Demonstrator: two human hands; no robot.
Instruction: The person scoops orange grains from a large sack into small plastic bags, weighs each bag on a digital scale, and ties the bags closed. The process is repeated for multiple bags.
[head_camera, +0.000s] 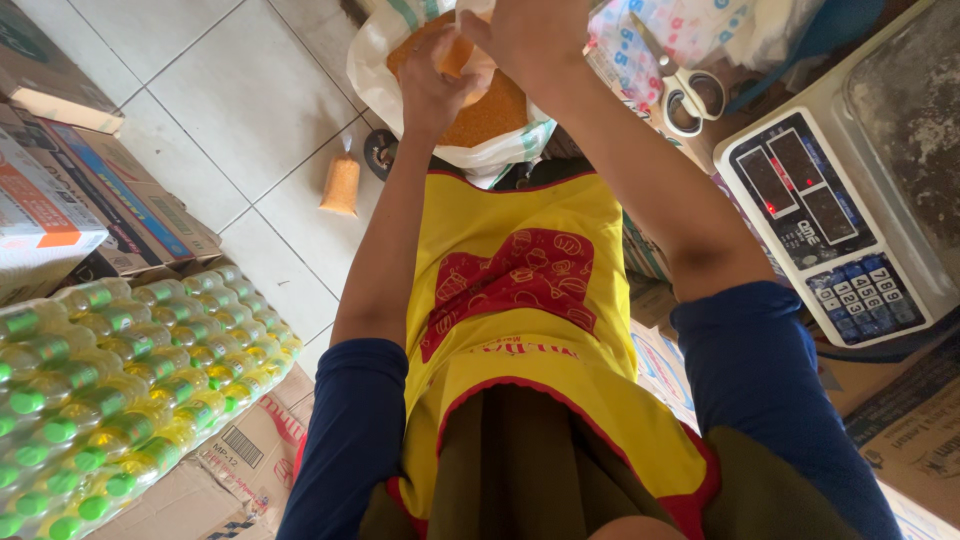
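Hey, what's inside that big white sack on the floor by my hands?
The white sack holds orange-brown grain. Both hands, left and right, cover part of its top; its depth and bottom are hidden.

Left arm: stretched forward and down, away from the body, the elbow nearly straight, the forearm bare.
Left sleeve: dark blue, pushed up to just above the elbow.
Left hand (432, 85): fingers curled inward and pinched together, knuckles toward the camera.
Right arm: reaching forward, bent slightly at the elbow, the forearm bare and slanting toward the left hand.
Right sleeve: dark blue, ending above the elbow.
Right hand (525, 35): partly cut off by the top edge of the view, fingers bent and closed in a grip.
Hands together: close, touching or nearly so, right slightly above left.
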